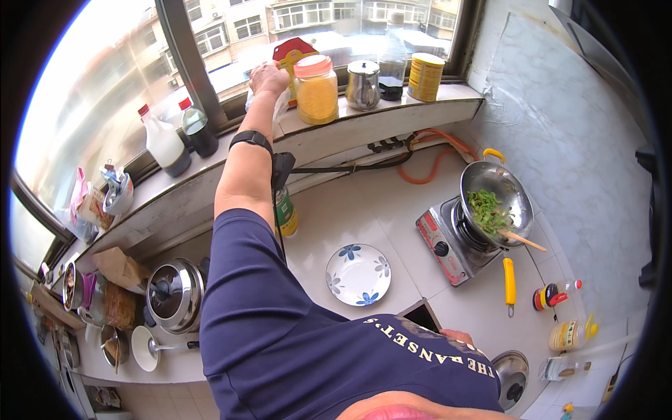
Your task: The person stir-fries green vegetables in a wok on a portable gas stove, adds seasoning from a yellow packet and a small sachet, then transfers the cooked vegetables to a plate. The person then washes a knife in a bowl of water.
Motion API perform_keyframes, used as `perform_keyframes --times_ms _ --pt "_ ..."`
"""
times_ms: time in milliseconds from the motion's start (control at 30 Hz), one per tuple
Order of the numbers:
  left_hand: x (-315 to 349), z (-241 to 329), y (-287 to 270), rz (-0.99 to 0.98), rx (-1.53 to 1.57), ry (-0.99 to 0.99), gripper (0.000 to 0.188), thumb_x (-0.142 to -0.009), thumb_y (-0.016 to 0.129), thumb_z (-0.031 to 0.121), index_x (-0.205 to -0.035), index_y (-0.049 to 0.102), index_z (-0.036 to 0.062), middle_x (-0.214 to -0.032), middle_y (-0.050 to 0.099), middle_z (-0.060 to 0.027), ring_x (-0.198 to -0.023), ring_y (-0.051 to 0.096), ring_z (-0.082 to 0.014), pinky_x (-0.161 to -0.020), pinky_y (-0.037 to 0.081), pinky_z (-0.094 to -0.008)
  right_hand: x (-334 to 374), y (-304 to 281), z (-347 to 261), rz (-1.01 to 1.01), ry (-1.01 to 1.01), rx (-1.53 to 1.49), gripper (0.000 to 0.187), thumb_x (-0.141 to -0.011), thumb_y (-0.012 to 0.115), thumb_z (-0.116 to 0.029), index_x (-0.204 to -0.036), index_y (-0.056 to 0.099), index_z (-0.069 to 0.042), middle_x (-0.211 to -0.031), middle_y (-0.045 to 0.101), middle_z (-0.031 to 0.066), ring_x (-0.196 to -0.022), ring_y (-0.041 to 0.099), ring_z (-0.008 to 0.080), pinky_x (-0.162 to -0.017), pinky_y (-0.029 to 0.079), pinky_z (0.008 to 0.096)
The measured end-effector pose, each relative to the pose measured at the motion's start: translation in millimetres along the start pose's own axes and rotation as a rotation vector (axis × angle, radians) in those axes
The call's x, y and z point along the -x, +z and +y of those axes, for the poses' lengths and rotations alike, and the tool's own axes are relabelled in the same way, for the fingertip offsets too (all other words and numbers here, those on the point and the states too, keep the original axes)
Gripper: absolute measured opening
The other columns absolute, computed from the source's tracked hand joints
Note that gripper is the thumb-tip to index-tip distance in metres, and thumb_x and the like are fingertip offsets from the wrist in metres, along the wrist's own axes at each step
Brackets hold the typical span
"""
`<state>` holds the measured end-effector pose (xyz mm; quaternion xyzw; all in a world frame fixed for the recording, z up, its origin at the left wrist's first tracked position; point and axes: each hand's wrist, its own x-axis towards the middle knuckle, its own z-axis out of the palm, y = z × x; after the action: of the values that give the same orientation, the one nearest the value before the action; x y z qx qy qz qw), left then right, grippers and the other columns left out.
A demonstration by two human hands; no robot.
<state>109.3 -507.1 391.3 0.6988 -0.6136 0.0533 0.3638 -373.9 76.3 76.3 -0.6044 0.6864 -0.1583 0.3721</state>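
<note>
On your windowsill (pixel 458 94), two red-capped bottles (pixel 166 143) stand toward the left; farther right you have a lidded steel pitcher (pixel 362 87) and a yellow tin (pixel 425 78). Your lidded cooker (pixel 176 295) sits on the left, near a white-bowled ladle (pixel 145 348).

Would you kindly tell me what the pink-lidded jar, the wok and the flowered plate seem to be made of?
Pink-lidded jar: clear plastic or glass, its yellow contents showing through. Wok: shiny grey metal, probably steel, given its reflections. Flowered plate: probably glazed ceramic, smooth and white.
</note>
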Motion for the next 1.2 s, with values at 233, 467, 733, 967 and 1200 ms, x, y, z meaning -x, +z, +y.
perform_keyframes --times_ms 233,467,733,967,1200 --pt "-21.4 15.0 -3.3 -0.21 -0.035 -0.149 0.038 -0.084 0.056 0.024 -0.12 0.065 0.0185 -0.131 0.058 -0.0095 -0.126 0.051 -0.0277 -0.102 0.041 -0.0427 16.1 19.7 11.2 -0.004 0.087 -0.092 0.047 -0.08 0.068 -0.029 -0.12 0.062 -0.004 -0.096 0.069 0.0175 -0.091 0.066 0.0312 -0.081 0.051 0.037" --pt "-27.0 14.0 8.0 -0.243 -0.043 -0.223 0.044 -0.086 0.056 0.027 -0.126 0.061 0.0089 -0.135 0.055 -0.0109 -0.129 0.049 -0.0261 -0.105 0.036 -0.0453 25.3 19.3 -7.1 0.016 0.097 -0.052 0.046 -0.081 0.066 -0.028 -0.12 0.062 -0.004 -0.101 0.068 0.018 -0.097 0.065 0.0315 -0.085 0.05 0.0365" --pt "-43.1 12.1 14.5 -0.051 0.031 -0.04 0.045 -0.082 0.053 0.02 -0.124 0.06 0.005 -0.13 0.058 -0.0142 -0.124 0.052 -0.0312 -0.105 0.037 -0.0446 34.6 13.8 -20.2 0.028 0.078 -0.006 0.044 -0.082 0.065 -0.027 -0.12 0.062 -0.004 -0.107 0.067 0.0186 -0.102 0.064 0.0318 -0.09 0.049 0.036" --pt "-38.3 25.4 -11.9 0.504 0.275 0.23 0.028 -0.081 0.054 0.012 -0.107 0.061 0.0053 -0.11 0.059 -0.0176 -0.112 0.053 -0.0352 -0.094 0.044 -0.0445 33.6 4.1 -46.6 -0.047 0.157 0.04 0.042 -0.084 0.063 -0.025 -0.12 0.062 -0.004 -0.112 0.066 0.0177 -0.105 0.063 0.0318 -0.091 0.048 0.0356" --pt "5.6 51.4 -87.2 0.851 0.54 0.61 0.022 -0.084 0.058 -0.001 -0.105 0.064 0.0024 -0.098 0.058 -0.0152 -0.088 0.057 -0.0325 -0.077 0.045 -0.0402 14.8 9.2 -34.8 -0.03 0.304 -0.152 0.032 -0.087 0.064 -0.025 -0.115 0.064 -0.009 -0.088 0.068 0.0132 -0.074 0.064 0.0204 -0.069 0.05 0.0323"
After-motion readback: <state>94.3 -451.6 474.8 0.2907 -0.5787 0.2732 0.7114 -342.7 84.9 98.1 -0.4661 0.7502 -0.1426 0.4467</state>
